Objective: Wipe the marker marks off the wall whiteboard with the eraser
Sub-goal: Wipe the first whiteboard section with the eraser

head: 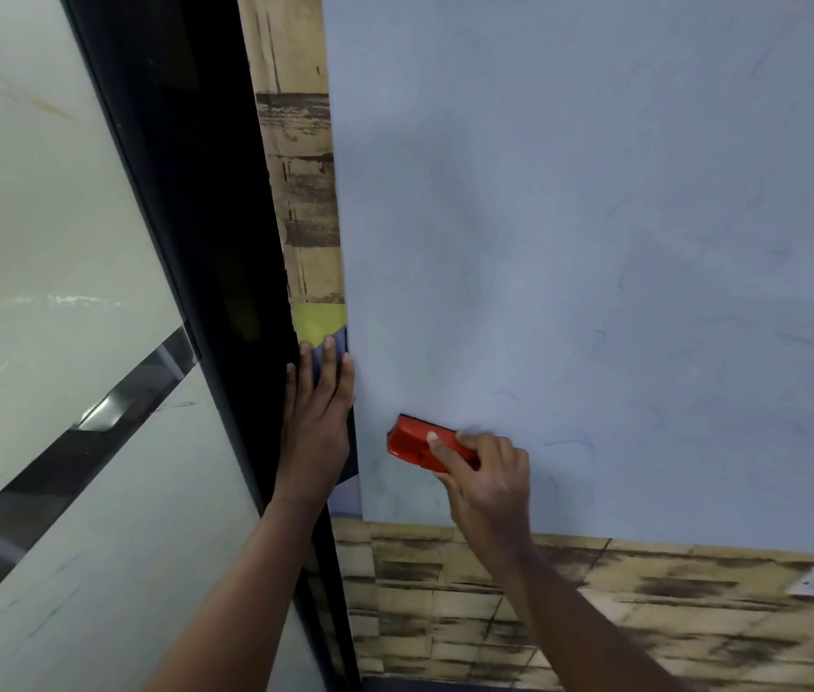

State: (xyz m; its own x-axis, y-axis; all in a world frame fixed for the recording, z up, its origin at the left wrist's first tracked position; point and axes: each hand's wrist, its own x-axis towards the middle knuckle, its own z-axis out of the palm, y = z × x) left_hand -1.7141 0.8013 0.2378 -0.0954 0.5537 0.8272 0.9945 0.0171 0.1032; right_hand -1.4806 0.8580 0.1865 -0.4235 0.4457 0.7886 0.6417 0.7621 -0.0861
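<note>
The eraser [427, 444] is being held flat against the whiteboard [594, 242] near its lower left corner, long axis lying roughly level. It is being gripped by the right hand [487, 484], fingers curled round it. Faint marker marks [570, 442], possibly just smears, are lying just right of it. The left hand [317, 417] is being pressed open-fingered against the board's left edge.

No text, label, brand, number or sign can be read. The whiteboard [594, 242] bears only faint blue marker strokes and smears that form no legible letters, scattered to the right of the red eraser [425, 444], which itself shows no readable marking.
</note>
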